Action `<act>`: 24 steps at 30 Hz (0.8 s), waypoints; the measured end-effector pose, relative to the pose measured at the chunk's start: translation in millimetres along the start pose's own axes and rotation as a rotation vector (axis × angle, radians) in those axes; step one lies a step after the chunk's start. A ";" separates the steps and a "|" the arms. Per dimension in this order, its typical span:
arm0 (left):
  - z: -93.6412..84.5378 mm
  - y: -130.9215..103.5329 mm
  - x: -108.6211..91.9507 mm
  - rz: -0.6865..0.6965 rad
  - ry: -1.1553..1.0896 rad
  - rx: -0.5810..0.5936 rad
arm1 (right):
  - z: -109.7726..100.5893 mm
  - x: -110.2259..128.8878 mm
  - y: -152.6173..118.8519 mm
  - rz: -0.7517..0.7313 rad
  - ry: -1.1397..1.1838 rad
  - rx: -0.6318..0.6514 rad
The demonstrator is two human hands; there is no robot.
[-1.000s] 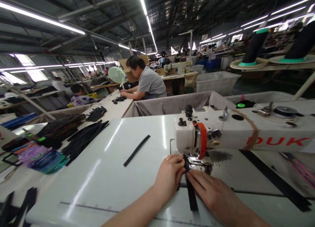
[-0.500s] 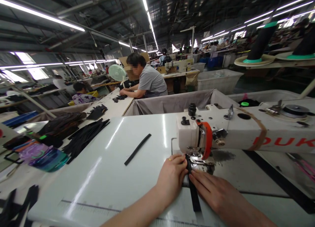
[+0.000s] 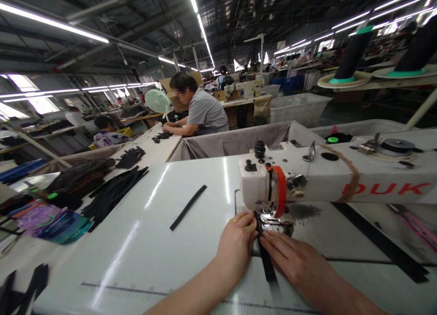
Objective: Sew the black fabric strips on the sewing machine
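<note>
A narrow black fabric strip [image 3: 267,265] lies under the head of a white sewing machine [image 3: 252,183], its near end trailing toward me over the table. My left hand [image 3: 238,237] is at the strip's left side, fingers bent and closed on it close to the presser foot, which is partly hidden. From the right, my right hand [image 3: 293,258] presses its closed fingertips along the strip's other edge, just in front of the metal plate [image 3: 273,220]. An orange guard [image 3: 280,192] hangs above the fingers. Another short black strip [image 3: 188,207] rests alone on the table to the left.
Black strips [image 3: 114,192] are heaped on the left beside a purple and teal container [image 3: 58,224]. A long black strip [image 3: 378,240] and pink-handled scissors [image 3: 414,226] lie on the right. Thread cones [image 3: 351,55] stand above. Across the table, a co-worker [image 3: 205,108] sits handling black pieces.
The black strip has slid a little farther under the machine head, its trailing end now closer to my hands. Both hands keep nearly the same hold. The whole view has shifted slightly.
</note>
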State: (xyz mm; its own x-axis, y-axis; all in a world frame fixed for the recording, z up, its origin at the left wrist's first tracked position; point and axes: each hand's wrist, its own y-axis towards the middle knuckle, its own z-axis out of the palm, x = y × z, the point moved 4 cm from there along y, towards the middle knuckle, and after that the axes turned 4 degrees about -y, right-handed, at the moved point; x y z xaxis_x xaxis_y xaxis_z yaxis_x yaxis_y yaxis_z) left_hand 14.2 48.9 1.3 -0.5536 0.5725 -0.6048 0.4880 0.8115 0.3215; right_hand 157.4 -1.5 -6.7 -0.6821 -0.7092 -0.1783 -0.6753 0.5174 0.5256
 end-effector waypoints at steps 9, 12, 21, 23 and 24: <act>2.5 -0.8 2.0 0.006 0.025 -0.008 | -3.0 -4.5 8.0 0.030 0.082 0.001; 1.2 1.7 0.8 -0.008 0.035 -0.008 | -0.7 -9.9 11.1 0.075 0.125 0.039; -2.0 0.5 -0.8 -0.026 0.005 0.017 | -17.4 -14.8 9.3 0.096 0.469 0.078; -2.0 0.7 -0.7 -0.027 0.002 0.024 | -15.9 -16.6 8.8 0.111 0.480 0.054; -2.1 0.9 -0.8 -0.029 0.003 0.025 | -14.5 -17.8 9.0 0.116 0.477 0.040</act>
State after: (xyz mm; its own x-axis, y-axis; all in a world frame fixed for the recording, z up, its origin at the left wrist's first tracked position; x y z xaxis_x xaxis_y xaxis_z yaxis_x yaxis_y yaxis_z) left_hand 13.7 49.4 3.6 -0.5698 0.5490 -0.6115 0.4886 0.8246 0.2851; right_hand 167.5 8.9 13.3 -0.5550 -0.7813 0.2854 -0.6190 0.6171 0.4857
